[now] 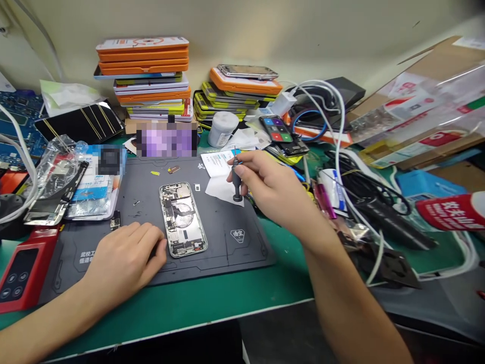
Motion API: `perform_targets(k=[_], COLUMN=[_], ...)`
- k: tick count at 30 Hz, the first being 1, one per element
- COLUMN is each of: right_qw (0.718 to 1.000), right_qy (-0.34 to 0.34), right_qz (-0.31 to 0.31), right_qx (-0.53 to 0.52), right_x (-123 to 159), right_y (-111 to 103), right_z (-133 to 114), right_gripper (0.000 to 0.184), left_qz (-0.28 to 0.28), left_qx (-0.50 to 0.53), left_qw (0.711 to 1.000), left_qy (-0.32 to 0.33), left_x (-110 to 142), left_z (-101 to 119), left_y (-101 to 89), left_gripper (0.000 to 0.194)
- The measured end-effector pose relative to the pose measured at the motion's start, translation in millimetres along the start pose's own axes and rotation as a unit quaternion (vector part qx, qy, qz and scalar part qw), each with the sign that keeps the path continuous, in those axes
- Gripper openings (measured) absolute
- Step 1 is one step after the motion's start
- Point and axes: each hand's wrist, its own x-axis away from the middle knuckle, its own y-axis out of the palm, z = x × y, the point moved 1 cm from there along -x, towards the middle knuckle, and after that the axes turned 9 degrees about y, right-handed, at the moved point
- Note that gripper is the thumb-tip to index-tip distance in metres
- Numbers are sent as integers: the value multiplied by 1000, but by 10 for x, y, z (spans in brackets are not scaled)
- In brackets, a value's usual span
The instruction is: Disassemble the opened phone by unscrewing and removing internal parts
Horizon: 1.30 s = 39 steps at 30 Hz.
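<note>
An opened smartphone (184, 220) lies on the dark grey work mat (220, 253), its inner boards and a round coil area exposed. My left hand (127, 251) rests on the mat just left of the phone, fingers curled into a loose fist; nothing shows in it. Raised to the right of the phone, my right hand (271, 184) grips a small dark screwdriver (236, 179) between thumb and fingers. Its thin tip points upward, apart from the phone. A small camera-like part (115, 220) sits beyond my left hand. A SIM tray (197, 187) lies near the phone's top right.
Stacked orange and yellow boxes (151, 96) stand against the wall. A white tub (223, 129) is before them. A red device (22, 273) sits at left, near a removed screen panel (56, 197). White cables (341, 111), a black tool handle (394, 222) and a red-labelled bottle (450, 211) crowd the right.
</note>
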Motion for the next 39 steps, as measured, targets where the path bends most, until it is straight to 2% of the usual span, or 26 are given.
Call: perform_targets(k=[7,10,12,16,19,22,24,26,28,30,34,36,39], right_qw=[999,992,976,916,884,876,888,920,962,988,989,982,974], right_qy=[16,50,78,113,134,152,151,142,120,86,38,36,37], right_qz=[-24,-43,-64,-140,-172,-178,-172,-153,-125,-106,-98,-95,-89], right_qx=[-25,-105,-192,-357,-413,-422,-399,-331,-210,-74,104,158,204], right_x=[-26,-58,-88,-137,-148,-141,-130,-110,-77,-30,61,82,81], right_y=[14,39,47,47,58,85,104,121,136,156,196,203,191], right_z=[48,79,91,69,29,-3,-8,-2,6,0,-53,-76,-63], right_gripper=[17,17,19,24,18,12,13,18,24,26,26,28,21], left_qz=[-8,-9,-10,-7,-3,-6,-8,-9,-11,-19,-23,-24,-24], left_qx=[-2,-4,-5,-10,-12,-13,-15,-16,-14,-7,10,16,19], left_qw=[1000,1000,1000,1000,1000,1000,1000,1000,1000,1000,1000,1000,1000], left_qy=[3,4,6,8,8,9,9,8,8,4,-5,-5,-6], left_x=[-12,-14,-16,-16,-11,-9,-10,-10,-7,-2,13,18,17], left_z=[1,-1,-2,1,5,8,10,14,17,20,24,27,31], left_y=[3,5,1,-10,-6,0,0,-2,-2,2,13,16,17], left_gripper=[29,30,30,31,32,32,32,32,32,31,30,30,30])
